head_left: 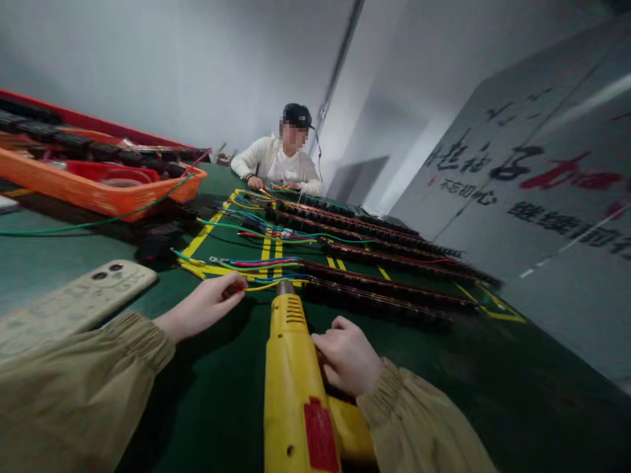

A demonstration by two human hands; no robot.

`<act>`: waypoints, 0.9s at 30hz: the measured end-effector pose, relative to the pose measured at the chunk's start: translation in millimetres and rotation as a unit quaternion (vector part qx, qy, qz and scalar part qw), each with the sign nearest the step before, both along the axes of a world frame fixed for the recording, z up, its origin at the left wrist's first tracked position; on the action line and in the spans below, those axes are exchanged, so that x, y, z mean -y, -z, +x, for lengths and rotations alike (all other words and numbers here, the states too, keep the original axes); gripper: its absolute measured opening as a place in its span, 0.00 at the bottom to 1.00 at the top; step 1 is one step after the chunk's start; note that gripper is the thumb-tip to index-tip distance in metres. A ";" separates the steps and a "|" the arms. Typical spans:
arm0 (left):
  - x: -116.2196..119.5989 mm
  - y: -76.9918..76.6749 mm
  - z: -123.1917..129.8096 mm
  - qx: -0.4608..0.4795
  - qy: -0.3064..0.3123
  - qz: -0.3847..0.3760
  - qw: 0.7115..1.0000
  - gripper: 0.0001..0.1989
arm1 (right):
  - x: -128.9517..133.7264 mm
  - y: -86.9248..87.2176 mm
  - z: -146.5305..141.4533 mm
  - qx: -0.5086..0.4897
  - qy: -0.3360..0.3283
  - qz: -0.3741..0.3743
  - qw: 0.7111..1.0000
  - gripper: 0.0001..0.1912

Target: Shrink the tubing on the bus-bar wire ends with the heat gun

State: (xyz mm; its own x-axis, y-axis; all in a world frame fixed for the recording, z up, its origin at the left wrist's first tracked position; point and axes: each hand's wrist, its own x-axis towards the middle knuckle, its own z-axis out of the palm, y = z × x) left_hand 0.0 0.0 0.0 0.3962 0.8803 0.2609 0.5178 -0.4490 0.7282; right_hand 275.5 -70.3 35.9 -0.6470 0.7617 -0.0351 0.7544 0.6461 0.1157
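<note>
My right hand (348, 355) is wrapped round the yellow heat gun (290, 355), partly hidden behind its body. Its metal nozzle (285, 287) points away from me at coloured wires (266, 284). My left hand (211, 303) has its fingers closed at the ends of the nearest yellow and blue wires, left of the nozzle. Those wires run right into a long dark strip with copper-coloured edges (374, 299). Several similar strips lie in rows beyond it, with red, green, blue and yellow leads (256, 263) at their left ends.
A phone in a patterned case (79, 305) lies at left. Behind it stands an orange basket (167, 194) of dark parts, with a green wire (123, 215) hanging over it. Yellow tape (204, 235) marks the green table (217, 394). A co-worker (280, 161) sits at the far end, hands on the table.
</note>
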 end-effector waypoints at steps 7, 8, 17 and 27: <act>-3.0 7.3 2.3 -0.027 0.013 0.002 1.000 0.10 | 4.7 -0.4 37.1 -0.048 0.041 0.004 0.998 0.06; -3.0 6.6 2.5 -0.030 0.012 0.003 0.999 0.09 | 5.3 -0.2 40.5 -0.056 0.041 0.005 0.998 0.06; -3.9 6.6 0.9 -0.047 0.019 0.025 0.998 0.10 | 8.5 -3.0 46.9 -0.067 0.032 0.051 0.996 0.06; -3.5 4.5 1.7 -0.045 0.025 0.039 0.998 0.11 | 5.6 -3.7 31.0 -0.045 0.008 0.068 0.997 0.05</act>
State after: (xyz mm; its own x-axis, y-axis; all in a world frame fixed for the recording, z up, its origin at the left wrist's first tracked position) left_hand 1.7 3.5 -4.5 0.4641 0.8371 0.2897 0.5545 -0.5296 0.6419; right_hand 306.5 -76.0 39.6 -0.6299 0.7662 0.1274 0.7763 0.6161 0.1332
